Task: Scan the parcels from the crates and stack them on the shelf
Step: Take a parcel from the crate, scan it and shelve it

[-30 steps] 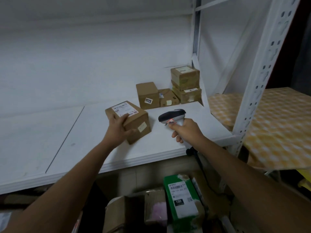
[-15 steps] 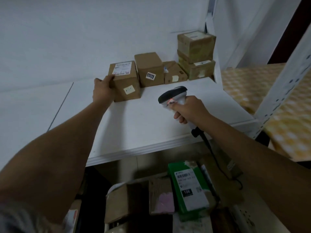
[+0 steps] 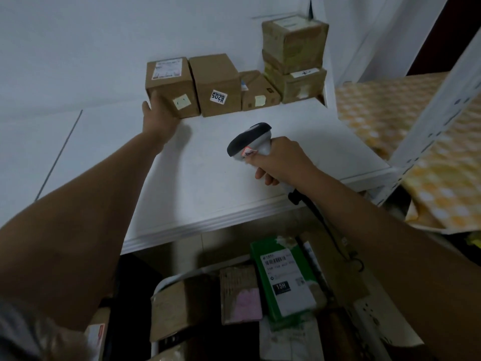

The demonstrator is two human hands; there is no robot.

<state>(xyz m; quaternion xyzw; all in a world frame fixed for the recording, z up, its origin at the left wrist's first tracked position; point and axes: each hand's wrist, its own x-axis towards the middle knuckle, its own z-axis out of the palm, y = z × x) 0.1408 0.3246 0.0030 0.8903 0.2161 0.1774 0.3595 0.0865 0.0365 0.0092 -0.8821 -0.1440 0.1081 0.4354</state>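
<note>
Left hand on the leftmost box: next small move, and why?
Probably draw the left hand off the leftmost box and down toward the crate parcels, perhaps the green parcel. The box already stands on the shelf in line beside the others, and the right hand holds the scanner ready.

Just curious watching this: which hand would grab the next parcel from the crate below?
Probably the left hand. It only rests against the box already placed on the shelf, so it can let go. The right hand grips the scanner.
</note>
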